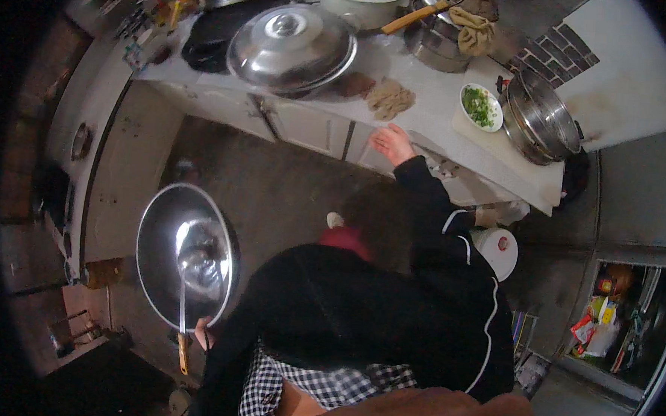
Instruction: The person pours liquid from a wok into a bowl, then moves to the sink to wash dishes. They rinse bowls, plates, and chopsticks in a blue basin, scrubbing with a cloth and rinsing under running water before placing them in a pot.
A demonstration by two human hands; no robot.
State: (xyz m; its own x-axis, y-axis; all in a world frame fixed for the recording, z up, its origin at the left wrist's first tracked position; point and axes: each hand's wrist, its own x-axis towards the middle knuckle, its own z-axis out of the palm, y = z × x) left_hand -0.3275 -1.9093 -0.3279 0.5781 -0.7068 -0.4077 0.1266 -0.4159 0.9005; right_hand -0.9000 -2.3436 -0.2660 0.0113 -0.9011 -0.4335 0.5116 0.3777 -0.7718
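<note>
My left hand (203, 332) grips the rim of a wide stainless steel basin (156, 244), held low at my left and tilted. A metal ladle or spoon with a wooden handle (183, 355) rests in the basin, its handle hanging over the rim. My right hand (393, 144) reaches out at the counter's front edge with nothing in it, fingers extended. Just beyond it lies a crumpled tan cloth (391, 99) on the white counter (429, 103). I cannot tell whether the fingertips touch the counter edge.
A large domed metal lid (290, 47) covers a pan on the stove. Behind stand a lidded pot (366, 6) and another metal pot (437, 47). At right are a bowl of chopped greens (481, 107) and stacked steamers (541, 117). A white bucket (500, 253) stands below.
</note>
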